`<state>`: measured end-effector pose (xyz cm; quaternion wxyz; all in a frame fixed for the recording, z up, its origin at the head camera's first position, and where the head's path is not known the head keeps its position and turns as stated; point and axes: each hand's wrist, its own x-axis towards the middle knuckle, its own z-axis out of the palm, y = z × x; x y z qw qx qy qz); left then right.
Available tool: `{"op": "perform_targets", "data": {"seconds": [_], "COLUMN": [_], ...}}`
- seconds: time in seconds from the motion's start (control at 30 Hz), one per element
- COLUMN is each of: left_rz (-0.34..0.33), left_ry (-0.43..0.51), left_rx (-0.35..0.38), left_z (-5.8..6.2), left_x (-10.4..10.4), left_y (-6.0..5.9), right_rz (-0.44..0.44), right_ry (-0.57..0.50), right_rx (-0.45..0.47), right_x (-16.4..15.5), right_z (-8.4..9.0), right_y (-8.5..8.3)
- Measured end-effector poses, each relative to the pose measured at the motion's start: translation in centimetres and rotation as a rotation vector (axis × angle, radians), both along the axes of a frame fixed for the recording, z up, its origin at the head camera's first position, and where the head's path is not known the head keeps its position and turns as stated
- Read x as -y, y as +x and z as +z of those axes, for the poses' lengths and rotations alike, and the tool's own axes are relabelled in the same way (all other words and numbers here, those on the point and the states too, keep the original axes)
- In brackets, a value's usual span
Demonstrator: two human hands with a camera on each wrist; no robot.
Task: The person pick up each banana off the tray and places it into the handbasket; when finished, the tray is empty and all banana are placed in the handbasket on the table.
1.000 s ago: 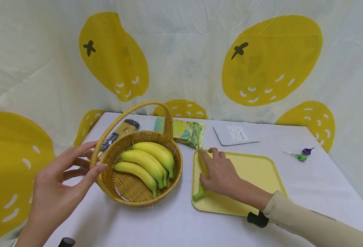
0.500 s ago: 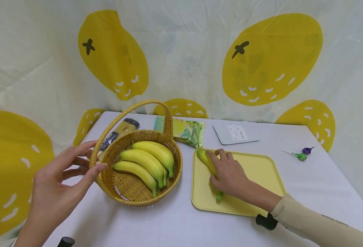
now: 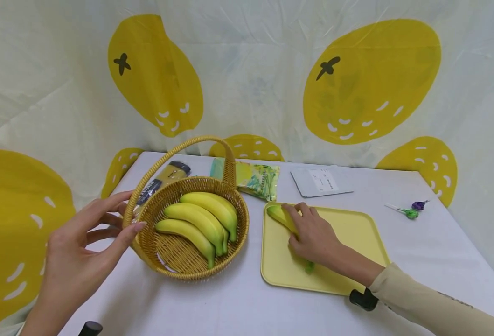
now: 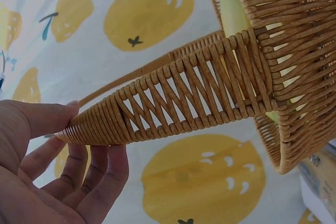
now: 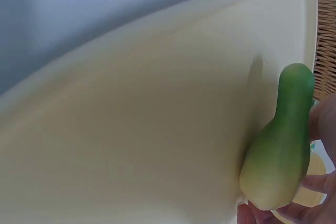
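Observation:
My left hand (image 3: 83, 249) pinches the side of the handle (image 4: 178, 98) of a brown wicker basket (image 3: 179, 276), thumb on one face and fingers behind. Several yellow bananas (image 3: 192, 217) with green ends lie inside the basket. Over a pale yellow tray (image 3: 356, 242), my right hand (image 3: 315, 235) grips a single banana (image 3: 281, 217), which slants from the tray's far left corner toward the middle. The palm hides the middle of that fruit in the head view. Its green stem end (image 5: 294, 93) shows close over the tray in the right wrist view, fingers round the far side.
Behind the basket lies a brown and dark package (image 3: 163, 179), beside a green and yellow packet (image 3: 257, 179). A grey-white pouch (image 3: 322, 181) sits beyond the tray. Green and purple lollipops (image 3: 410, 213) are at the right on the white-covered table (image 3: 221, 308).
The right hand has moved slightly right with the banana, whose near end has swung from the tray's left edge toward its middle. The left hand and basket have stayed put.

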<state>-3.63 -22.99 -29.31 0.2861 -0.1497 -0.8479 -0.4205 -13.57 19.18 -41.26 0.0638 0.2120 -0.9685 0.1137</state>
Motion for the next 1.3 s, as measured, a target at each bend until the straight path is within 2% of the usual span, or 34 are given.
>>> {"op": "perform_targets", "data": {"seconds": [0.8,1.3], "left_rz": [-0.002,0.011], "left_ry": [-0.001,-0.011], "left_rx": [-0.012,0.0], "left_z": [-0.2,-0.1], "left_x": [0.0,0.0], "left_y": [0.0,0.0], "right_rz": [0.015,0.049], "right_ry": [-0.033,-0.047], "right_rx": [-0.017,-0.047], "right_x": [-0.6,-0.5], "right_z": [-0.4,1.3], "right_y": [-0.4,-0.8]}}
